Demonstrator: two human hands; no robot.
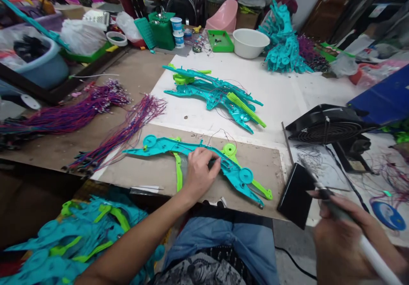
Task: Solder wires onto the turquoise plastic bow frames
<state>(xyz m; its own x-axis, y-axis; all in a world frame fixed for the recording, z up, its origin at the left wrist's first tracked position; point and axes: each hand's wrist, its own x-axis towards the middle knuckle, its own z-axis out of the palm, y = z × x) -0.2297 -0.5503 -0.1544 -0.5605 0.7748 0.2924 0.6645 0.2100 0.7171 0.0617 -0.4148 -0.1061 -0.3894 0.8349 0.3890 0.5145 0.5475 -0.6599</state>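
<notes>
A long teal plastic frame (169,145) with lime-green arms (178,172) lies across the cardboard in front of me. Over its middle is my left hand (202,165), fingers curled and pinched together against it; what they pinch is hidden. Thin dark wires (220,133) loop up behind the fingers. Off to the right, my right hand (347,229) is wrapped around a soldering iron (335,210), blurred, its metal tip pointing up and left. A black block (295,195) sits on the table edge just left of that tip.
Farther back lie more teal and green frames (211,89). Bundles of red-blue wires (128,127) spread to the left. A black fan (326,125) stands at right. A white basin (251,43) and a green tray (220,42) are behind. Teal parts (79,234) are piled lower left.
</notes>
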